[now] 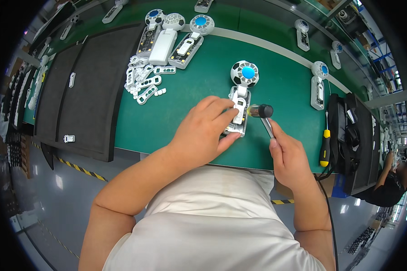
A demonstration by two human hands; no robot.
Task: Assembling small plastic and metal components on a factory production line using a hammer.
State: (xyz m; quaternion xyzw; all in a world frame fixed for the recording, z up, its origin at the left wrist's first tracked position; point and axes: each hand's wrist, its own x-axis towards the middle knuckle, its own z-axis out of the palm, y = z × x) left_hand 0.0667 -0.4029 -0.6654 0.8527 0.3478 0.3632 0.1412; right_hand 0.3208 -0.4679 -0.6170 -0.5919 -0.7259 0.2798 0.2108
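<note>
In front of me on the green tabletop lies a white device (243, 97) with a round black-and-white, football-patterned head and a blue disc in its middle. Its lower body is uncovered, with a white oval part (240, 108) in it. My left hand (208, 124) rests at the left of this body, fingers spread, the tips touching the oval part and the lower edge. A small hammer (267, 126) is gripped in my right hand (288, 158). Its dark, yellowish head (261, 110) is just right of the oval part; whether they touch I cannot tell.
Several similar devices (163, 45) stand at the back left, beside a pile of white oval parts (144, 81). A black tray (90, 90) borders the left. At the right lie another device (319, 86), a yellow-and-black screwdriver (325, 147) and black gear (348, 131). A co-worker (389, 183) is farther right.
</note>
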